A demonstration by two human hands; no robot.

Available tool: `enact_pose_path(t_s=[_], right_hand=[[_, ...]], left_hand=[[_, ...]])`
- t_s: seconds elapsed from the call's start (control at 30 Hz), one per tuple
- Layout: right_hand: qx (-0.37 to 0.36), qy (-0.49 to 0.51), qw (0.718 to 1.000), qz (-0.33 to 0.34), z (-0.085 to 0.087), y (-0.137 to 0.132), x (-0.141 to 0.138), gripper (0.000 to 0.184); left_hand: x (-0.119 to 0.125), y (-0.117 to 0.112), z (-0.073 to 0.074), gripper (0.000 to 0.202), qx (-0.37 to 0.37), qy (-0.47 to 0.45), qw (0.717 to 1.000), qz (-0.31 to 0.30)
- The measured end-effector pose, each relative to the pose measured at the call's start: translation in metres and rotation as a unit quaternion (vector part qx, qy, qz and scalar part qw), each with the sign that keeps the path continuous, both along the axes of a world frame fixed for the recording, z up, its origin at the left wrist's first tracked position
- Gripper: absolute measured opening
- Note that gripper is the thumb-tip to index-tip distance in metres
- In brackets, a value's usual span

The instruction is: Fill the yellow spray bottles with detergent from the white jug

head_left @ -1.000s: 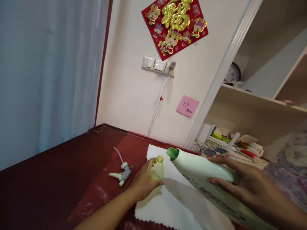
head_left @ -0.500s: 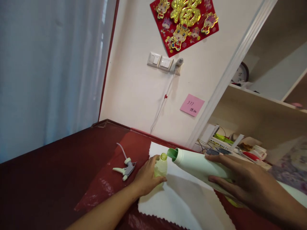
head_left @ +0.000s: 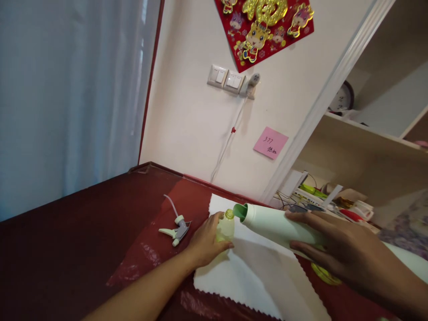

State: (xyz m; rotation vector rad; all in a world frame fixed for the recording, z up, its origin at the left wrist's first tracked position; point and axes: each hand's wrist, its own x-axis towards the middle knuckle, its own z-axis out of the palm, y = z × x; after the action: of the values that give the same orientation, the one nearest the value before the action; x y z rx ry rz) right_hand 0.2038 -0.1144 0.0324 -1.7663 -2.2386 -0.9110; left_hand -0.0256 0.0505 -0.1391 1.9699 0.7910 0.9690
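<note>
My left hand [head_left: 209, 238] is wrapped round a small yellow-green spray bottle [head_left: 226, 228], which stands with its top off on a white cloth with zigzag edges [head_left: 240, 276]. In my right hand [head_left: 334, 245] is a large pale green detergent bottle [head_left: 270, 225], tilted nearly flat. Its green spout [head_left: 239, 211] meets or almost meets the mouth of the small bottle; whether liquid flows I cannot tell. To the left of my left hand lies a trigger spray head [head_left: 179, 229] with its thin tube.
Red plastic sheeting [head_left: 140, 263] covers part of the dark red table [head_left: 67, 249]. A yellow cap-like ring [head_left: 326, 274] lies under my right hand. A plugged-in cord [head_left: 230, 138] hangs down the wall behind. Cluttered shelves [head_left: 364, 133] stand at the right.
The camera view has shifted slightly. The detergent bottle's spout is a little closer to the small bottle's mouth, and more of the yellow ring shows. Both grips look the same.
</note>
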Motion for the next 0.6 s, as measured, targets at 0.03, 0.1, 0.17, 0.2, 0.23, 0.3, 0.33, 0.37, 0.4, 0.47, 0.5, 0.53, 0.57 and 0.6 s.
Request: enact_pose_path(t_s=[0.03, 0.1, 0.17, 0.2, 0.23, 0.3, 0.33, 0.37, 0.4, 0.47, 0.5, 0.53, 0.57, 0.6], right_hand=[[-0.009, -0.006, 1.000, -0.002, 0.0004, 0.0000, 0.0006, 0.038], [-0.036, -0.014, 0.999, -0.009, 0.0011, 0.0001, 0.0018, 0.039], [-0.036, -0.020, 0.999, -0.013, 0.0018, 0.0002, 0.0023, 0.039], [-0.033, -0.023, 0.999, -0.011, 0.0022, 0.0005, 0.0022, 0.039], [-0.030, -0.026, 0.999, -0.007, 0.0027, 0.0008, 0.0017, 0.040], [-0.026, -0.029, 0.999, 0.002, 0.0039, 0.0017, -0.0002, 0.040], [-0.027, -0.030, 0.999, 0.000, 0.0046, 0.0021, -0.0015, 0.040], [-0.028, -0.032, 0.999, -0.002, 0.0053, 0.0024, -0.0027, 0.039], [-0.029, -0.035, 0.999, -0.005, 0.0060, 0.0026, -0.0038, 0.039], [-0.034, -0.041, 0.998, -0.014, 0.0069, 0.0027, -0.0050, 0.039], [-0.035, -0.043, 0.998, -0.017, 0.0072, 0.0027, -0.0051, 0.039], [-0.036, -0.043, 0.998, -0.016, 0.0073, 0.0027, -0.0049, 0.039], [-0.037, -0.042, 0.998, -0.014, 0.0074, 0.0028, -0.0045, 0.039], [-0.037, -0.041, 0.998, -0.010, 0.0075, 0.0029, -0.0041, 0.040]], left_hand=[[0.0000, -0.0002, 0.0000, 0.077, 0.000, 0.000, 1.000, 0.000], [-0.0002, -0.0006, -0.0002, 0.078, -0.002, 0.000, 1.000, 0.000], [-0.0005, -0.0010, -0.0005, 0.078, -0.001, -0.001, 1.000, -0.001], [-0.0006, -0.0011, -0.0007, 0.077, 0.000, -0.002, 1.000, -0.001], [-0.0006, -0.0011, -0.0009, 0.077, 0.001, -0.003, 1.000, -0.002], [-0.0007, -0.0009, -0.0011, 0.077, 0.002, -0.004, 1.000, -0.003], [-0.0007, -0.0008, -0.0012, 0.077, 0.003, -0.005, 1.000, -0.004], [-0.0008, -0.0007, -0.0012, 0.077, 0.004, -0.005, 1.000, -0.005], [-0.0008, -0.0007, -0.0012, 0.077, 0.004, -0.006, 1.000, -0.005], [-0.0010, -0.0007, -0.0010, 0.076, 0.004, -0.005, 1.000, -0.004], [-0.0011, -0.0009, -0.0009, 0.076, 0.004, -0.005, 1.000, -0.003], [-0.0013, -0.0010, -0.0007, 0.076, 0.004, -0.005, 1.000, -0.003], [-0.0015, -0.0013, -0.0004, 0.076, 0.004, -0.005, 1.000, -0.002], [-0.0017, -0.0015, -0.0001, 0.076, 0.003, -0.004, 1.000, -0.002]])
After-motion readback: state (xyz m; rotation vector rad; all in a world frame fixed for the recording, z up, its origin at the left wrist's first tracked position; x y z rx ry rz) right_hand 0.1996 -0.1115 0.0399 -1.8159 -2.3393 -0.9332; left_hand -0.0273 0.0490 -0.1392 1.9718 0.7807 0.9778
